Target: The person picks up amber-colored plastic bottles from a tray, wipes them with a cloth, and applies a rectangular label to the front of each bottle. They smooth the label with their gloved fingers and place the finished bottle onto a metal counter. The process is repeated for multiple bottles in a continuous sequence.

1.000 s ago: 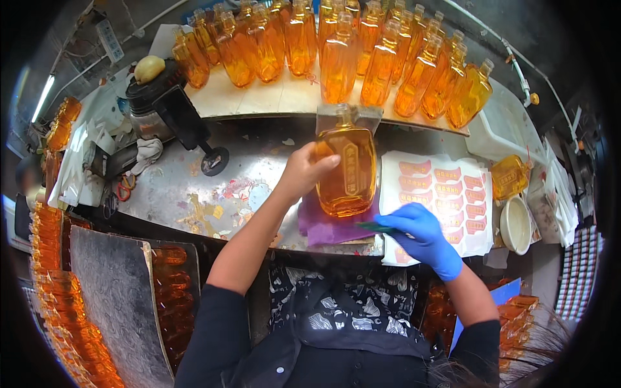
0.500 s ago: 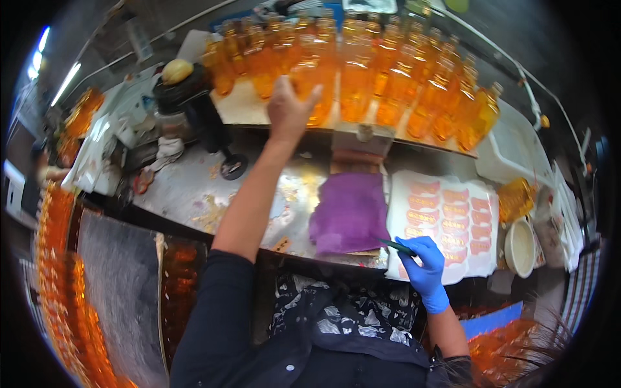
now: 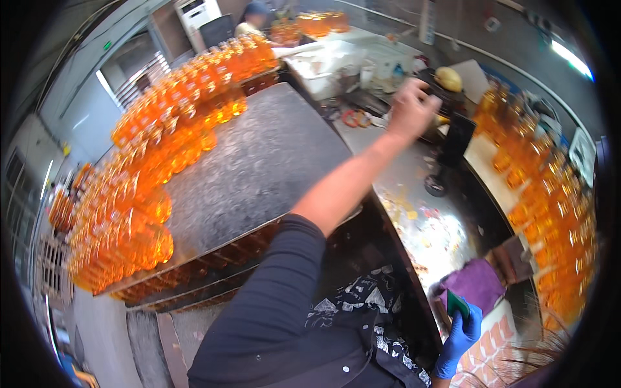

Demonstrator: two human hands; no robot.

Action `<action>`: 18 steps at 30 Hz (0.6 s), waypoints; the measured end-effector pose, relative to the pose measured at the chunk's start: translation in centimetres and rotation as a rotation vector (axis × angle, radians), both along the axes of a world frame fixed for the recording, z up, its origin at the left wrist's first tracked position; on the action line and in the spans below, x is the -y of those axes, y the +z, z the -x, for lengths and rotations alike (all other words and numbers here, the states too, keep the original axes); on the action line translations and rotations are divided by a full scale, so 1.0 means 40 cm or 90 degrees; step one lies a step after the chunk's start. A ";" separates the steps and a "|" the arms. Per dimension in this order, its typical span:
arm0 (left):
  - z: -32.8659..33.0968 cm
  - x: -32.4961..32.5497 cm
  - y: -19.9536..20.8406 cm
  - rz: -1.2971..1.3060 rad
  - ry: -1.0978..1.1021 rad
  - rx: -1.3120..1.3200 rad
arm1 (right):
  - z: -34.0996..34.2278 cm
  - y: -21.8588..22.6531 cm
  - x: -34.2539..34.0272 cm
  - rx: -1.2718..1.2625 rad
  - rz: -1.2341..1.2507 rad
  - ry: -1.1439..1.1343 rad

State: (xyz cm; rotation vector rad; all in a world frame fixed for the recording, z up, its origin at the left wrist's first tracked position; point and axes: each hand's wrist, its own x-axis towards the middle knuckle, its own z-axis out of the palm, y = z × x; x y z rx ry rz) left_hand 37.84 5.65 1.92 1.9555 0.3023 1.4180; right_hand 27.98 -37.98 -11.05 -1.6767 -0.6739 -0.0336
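My bare left hand [image 3: 413,111] is stretched far forward, its fingers loosely bent and apart, with nothing visible in it; motion blurs it a little. It is beside a black stand [image 3: 460,139] with a round yellow thing [image 3: 448,79] on top, and whether it touches either cannot be made out. In my blue-gloved right hand [image 3: 464,333] is a flat green scraper [image 3: 457,302], pinched upright. That hand is low at the right, by a purple cloth [image 3: 473,282] on the metal bench. Beneath the cloth's near side lies a white sheet of pink labels [image 3: 495,339].
Amber bottles [image 3: 553,207] line a wooden shelf along the right. A dark-topped table [image 3: 259,149] at the left carries several rows of more amber bottles [image 3: 129,242]. White tubs [image 3: 323,68] stand beyond the metal bench [image 3: 414,213]. Another person [image 3: 251,22] is far back.
My view has swung left, bringing in the dark table and its bottles. My left hand has gone from the shelf bottles to the black stand. The scraper stays in my right hand.
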 end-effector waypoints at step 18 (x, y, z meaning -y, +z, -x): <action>0.757 -0.961 -0.008 -0.053 0.773 -0.238 | 0.007 0.036 -0.122 -0.064 0.171 -0.038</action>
